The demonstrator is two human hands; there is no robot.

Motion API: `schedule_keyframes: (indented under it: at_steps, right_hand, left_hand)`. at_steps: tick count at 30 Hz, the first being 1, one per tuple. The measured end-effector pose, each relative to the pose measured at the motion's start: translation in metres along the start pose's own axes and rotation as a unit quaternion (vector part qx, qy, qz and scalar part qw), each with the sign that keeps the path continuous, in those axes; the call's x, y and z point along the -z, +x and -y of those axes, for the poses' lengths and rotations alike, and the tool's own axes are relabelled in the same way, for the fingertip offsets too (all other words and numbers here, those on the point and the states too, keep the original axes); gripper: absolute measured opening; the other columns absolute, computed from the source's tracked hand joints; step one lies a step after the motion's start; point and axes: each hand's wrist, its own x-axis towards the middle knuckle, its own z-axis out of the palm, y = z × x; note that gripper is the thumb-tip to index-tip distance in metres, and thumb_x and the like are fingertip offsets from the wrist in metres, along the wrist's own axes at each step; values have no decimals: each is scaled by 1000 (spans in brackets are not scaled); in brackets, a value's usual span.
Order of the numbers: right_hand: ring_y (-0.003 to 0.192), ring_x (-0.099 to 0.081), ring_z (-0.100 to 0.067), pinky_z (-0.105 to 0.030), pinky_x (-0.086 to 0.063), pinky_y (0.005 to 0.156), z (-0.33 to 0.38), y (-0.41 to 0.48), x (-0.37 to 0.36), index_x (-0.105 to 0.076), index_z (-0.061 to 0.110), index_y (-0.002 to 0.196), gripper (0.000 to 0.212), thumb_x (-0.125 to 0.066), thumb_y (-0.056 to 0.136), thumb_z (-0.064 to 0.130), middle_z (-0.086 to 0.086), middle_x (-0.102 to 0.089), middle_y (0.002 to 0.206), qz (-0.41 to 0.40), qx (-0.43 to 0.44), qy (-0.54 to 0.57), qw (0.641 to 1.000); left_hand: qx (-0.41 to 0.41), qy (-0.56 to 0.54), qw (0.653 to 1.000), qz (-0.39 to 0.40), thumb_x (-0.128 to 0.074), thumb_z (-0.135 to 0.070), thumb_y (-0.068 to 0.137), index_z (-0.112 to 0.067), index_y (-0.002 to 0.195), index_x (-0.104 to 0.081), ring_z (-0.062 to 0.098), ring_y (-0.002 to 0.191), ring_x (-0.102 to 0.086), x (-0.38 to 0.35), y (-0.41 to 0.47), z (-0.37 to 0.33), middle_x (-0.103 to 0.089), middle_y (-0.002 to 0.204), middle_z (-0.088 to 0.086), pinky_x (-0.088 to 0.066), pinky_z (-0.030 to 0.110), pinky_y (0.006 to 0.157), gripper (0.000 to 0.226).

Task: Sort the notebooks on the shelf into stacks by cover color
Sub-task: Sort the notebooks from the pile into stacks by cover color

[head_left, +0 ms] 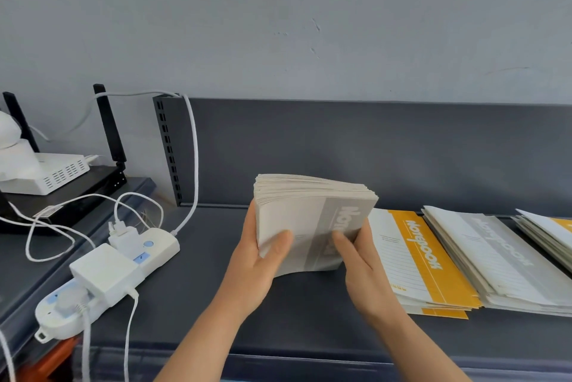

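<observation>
- Gripping the grey bundle (309,220) from both sides, the left hand (257,261) and right hand (362,270) each pressed a thumb on the front cover. The fingers behind it were hidden.
- The bundle stood upright on the shelf (216,289), cover facing the camera and top edges fanned. Whether its lower edge touched the shelf was unclear.
- The flat grey stack (495,258) lay to the right, beyond the yellow stack (418,258), so the right hand was nearer. Both stacks ran front to back, slanting.
- A further stack (551,233) was cut off at the right edge, and its colours were hard to tell.
</observation>
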Motion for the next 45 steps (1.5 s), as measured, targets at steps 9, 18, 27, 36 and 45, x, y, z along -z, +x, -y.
schedule_keyframes:
  at_steps: [9,18,27,36,45]
  right_hand:
    - [101,-60,-3,-24,-47,83,5,33,4,-57,34,111,24,-41,96,45,15,-66,107,-30,-59,19,998]
    - [98,-57,-1,-17,-43,71,3,45,0,-50,27,116,20,-50,96,27,15,-61,108,-22,-124,-24,992]
    - [101,-67,-19,-41,-50,94,16,49,23,-62,16,116,24,-51,95,23,0,-71,109,62,-205,135,967]
    - [101,-68,-23,-43,-52,91,14,46,31,-62,14,116,25,-53,94,22,-4,-71,108,54,-239,177,953]
    - [101,-67,-23,-43,-52,90,16,42,34,-62,14,118,26,-54,93,19,-4,-71,109,49,-236,190,952]
  left_hand:
    - [37,19,999,3,-16,-63,92,-65,116,-31,-26,117,-30,-4,25,-8,-39,122,-47,-26,1,89,29]
    - [78,51,995,26,-29,-67,85,-34,124,-33,-3,112,-47,1,35,-11,-45,129,-15,-37,14,84,51]
    - [83,-114,988,63,-68,-41,69,-25,117,-48,9,92,-69,21,35,-41,-72,99,-6,-54,19,70,54]
    - [85,-135,985,71,-68,-44,67,-24,117,-49,12,93,-69,16,34,-40,-72,100,-5,-52,26,77,57]
    - [80,-100,989,70,-70,-50,63,-26,116,-50,11,97,-68,15,31,-41,-71,103,-8,-52,30,83,61]
